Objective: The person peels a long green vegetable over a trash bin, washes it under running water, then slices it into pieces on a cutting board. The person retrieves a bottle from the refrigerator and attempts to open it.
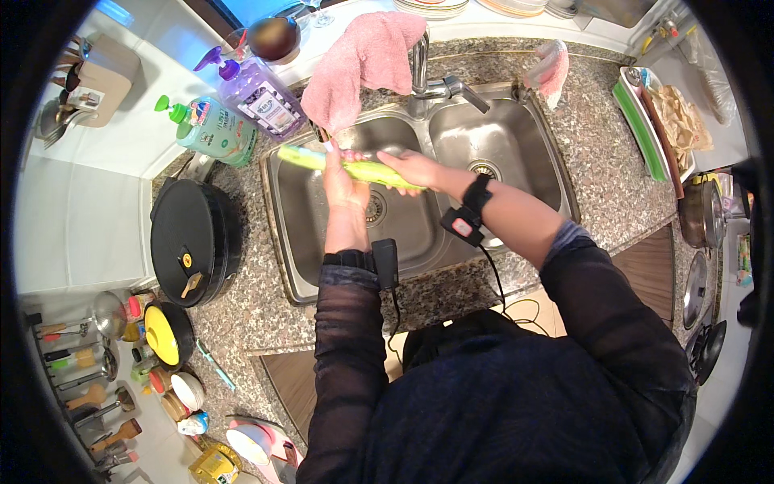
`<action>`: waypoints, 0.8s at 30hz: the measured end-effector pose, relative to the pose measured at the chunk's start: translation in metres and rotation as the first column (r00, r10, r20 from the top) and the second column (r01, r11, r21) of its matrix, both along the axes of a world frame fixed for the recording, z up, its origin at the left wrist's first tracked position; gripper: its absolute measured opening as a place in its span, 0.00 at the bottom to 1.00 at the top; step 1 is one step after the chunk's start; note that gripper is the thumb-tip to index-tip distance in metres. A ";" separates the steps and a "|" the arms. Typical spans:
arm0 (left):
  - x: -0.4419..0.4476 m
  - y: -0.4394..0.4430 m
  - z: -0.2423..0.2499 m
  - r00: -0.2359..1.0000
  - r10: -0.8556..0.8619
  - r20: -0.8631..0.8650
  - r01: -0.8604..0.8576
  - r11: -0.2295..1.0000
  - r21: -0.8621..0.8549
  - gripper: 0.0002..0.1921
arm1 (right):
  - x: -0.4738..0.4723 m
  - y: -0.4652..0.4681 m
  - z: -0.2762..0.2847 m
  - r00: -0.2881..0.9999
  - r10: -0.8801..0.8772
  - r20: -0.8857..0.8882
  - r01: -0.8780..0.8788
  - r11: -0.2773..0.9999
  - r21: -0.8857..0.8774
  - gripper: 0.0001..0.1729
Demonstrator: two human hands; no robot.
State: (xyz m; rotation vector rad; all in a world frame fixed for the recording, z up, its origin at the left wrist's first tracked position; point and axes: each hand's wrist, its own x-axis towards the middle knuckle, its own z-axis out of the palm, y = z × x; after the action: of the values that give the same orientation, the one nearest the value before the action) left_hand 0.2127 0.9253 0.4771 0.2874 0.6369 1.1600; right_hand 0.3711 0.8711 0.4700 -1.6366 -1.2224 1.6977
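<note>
A long, light-green vegetable stalk (378,173) is held slantwise over the left basin (408,224) of a steel double sink. My left hand (346,184) grips it near the middle, thumb on top. Around its right end wraps my right hand (412,170), slightly blurred. The stalk's left end sticks out past my left hand, towards the soap bottles. Just above my left thumb is a small white-tipped thing that I cannot make out. A pink towel (366,66) hangs beside the chrome faucet (450,89), its lower end close to my left hand.
A purple pump bottle (263,100) and a green pump bottle (214,133) stand left of the sink. Below them sits a black electric pan (190,242). The right basin (484,136) lies under the spout. A white-and-green container (644,130) holds crumpled brown paper at the right.
</note>
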 end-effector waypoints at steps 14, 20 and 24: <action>-0.051 0.011 0.052 0.887 0.433 -0.160 -0.457 0.871 -0.179 0.23 | -0.071 0.053 0.017 0.777 -0.085 0.624 -0.413 0.680 0.606 0.34; -0.060 0.021 0.054 0.832 0.523 -0.185 -0.550 0.820 -0.158 0.24 | -0.046 0.047 0.006 0.968 -0.003 0.251 -0.204 0.571 0.795 0.17; -0.048 0.019 0.050 0.855 0.495 -0.155 -0.514 0.849 -0.121 0.22 | -0.055 0.048 0.008 0.985 -0.037 0.169 -0.095 0.701 0.707 0.15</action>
State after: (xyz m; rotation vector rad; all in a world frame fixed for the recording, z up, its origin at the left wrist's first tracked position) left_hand 0.1647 0.9439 0.5272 0.0461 0.9419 1.5969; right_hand 0.3161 0.9191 0.4783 -1.2683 -1.7171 0.8829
